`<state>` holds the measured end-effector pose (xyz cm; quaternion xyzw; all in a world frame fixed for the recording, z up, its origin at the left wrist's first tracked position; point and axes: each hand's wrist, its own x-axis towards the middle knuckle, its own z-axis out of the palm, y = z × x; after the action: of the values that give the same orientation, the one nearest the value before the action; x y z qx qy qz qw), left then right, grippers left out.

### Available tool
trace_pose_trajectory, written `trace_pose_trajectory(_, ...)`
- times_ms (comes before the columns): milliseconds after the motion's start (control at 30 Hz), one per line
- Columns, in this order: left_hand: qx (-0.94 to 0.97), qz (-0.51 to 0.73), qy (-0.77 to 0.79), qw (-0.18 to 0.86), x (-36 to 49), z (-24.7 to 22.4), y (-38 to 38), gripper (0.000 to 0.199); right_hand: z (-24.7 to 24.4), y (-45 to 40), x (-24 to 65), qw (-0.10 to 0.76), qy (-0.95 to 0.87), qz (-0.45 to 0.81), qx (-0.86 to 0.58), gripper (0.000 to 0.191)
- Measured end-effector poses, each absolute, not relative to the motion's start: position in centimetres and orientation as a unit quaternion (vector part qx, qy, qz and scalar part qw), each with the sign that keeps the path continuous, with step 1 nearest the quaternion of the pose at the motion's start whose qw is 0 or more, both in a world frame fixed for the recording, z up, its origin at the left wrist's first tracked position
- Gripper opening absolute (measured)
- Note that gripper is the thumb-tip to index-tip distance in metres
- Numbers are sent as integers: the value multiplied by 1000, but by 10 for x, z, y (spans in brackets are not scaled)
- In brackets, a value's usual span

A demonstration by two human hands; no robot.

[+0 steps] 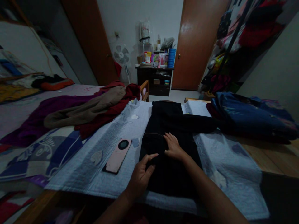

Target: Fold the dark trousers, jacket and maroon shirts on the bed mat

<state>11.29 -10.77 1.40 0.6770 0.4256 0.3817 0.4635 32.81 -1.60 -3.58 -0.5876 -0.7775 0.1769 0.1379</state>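
At the middle of the light-blue quilted cover [93,177], a black garment [173,177] lies spread lengthwise, its near end toward six o'clock and its far end toward twelve. Clock directions are read from the person's hands.

Condition of the garment: the body is laid largely flat, with its left edge fairly straight. A crosswise edge or seam shows at eleven o'clock, close to the fingers. One long black section [198,123], apparently a sleeve or leg, reaches out toward two o'clock, beyond the body's outline. Assessment: laying out appears well advanced, folding only partial at most; the projecting section is not gathered in. Layers beneath cannot be verified, the cloth being very dark.

Left hand [139,177]: at seven o'clock, partly curled, index finger extended over the cloth and thumb apart from it. Whether any cloth is gripped cannot be told.

Right hand [174,148]: at one o'clock, open, palm down on the garment, fingers extended and thumb spread; no grip is seen.

Surroundings: a pink phone [118,155] rests on the cover at nine o'clock, apart from the garment. Blue jeans [247,115] lie piled at two o'clock. Toward ten o'clock, a brown garment [91,109] lies loosely over a dark red cloth [102,116], neither neatly folded.
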Motion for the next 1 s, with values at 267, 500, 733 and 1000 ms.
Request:
trace_pose_trajectory(267,671,385,424,472,111,15,-108,33,-32,-11,339,200,-745,216,-598,62)
trace_pose_trajectory(500,598,461,435,491,111,15,-107,33,-33,-24,325,151,-779,136,-593,57)
trace_pose_trajectory(733,681,389,393,479,133,9,-112,30,-30,-12,339,377,-665,311,-564,33)
trace_pose_trajectory(1000,758,346,378,403,139,-4,-112,23,-7,30,332,452,-377,539,-602,21)
